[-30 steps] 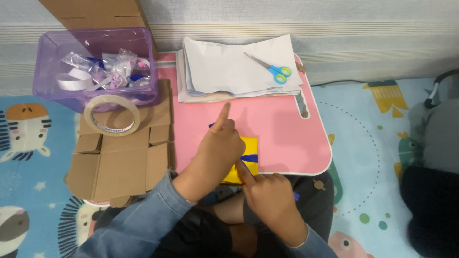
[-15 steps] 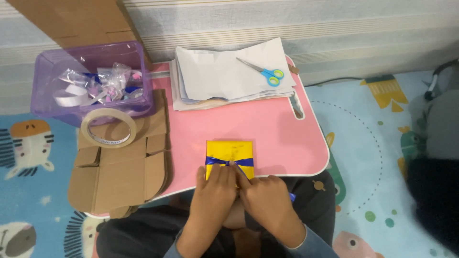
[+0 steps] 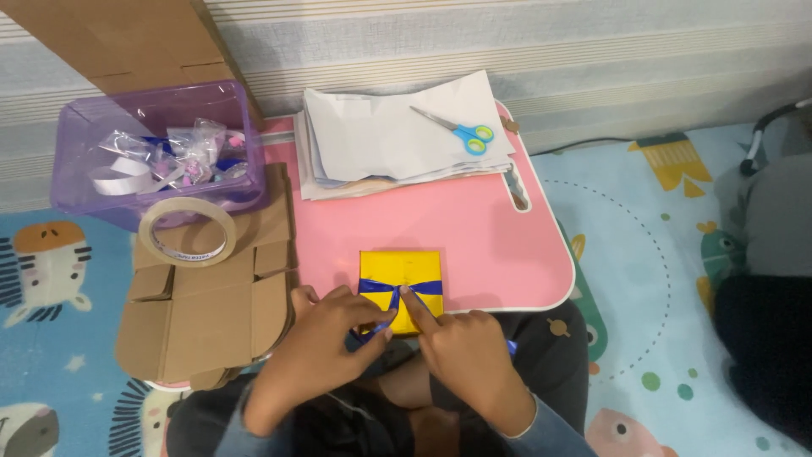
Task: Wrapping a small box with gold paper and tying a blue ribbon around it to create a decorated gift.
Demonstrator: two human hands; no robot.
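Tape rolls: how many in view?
1. The tape roll lies flat on the flattened cardboard box, just in front of the purple bin. More could be hidden among the clutter inside the bin; I cannot tell.

Worn on the head, looking steeply down onto the pink lap table [image 3: 474, 228] from the sitter's side, close above it. Facing toward the striped wall [image 3: 507, 42] beyond the table's far edge. Near enough to crop the forearms below the table's near edge, wide enough to take in the play mat [image 3: 660, 254] either side. Only one view; nothing shared.
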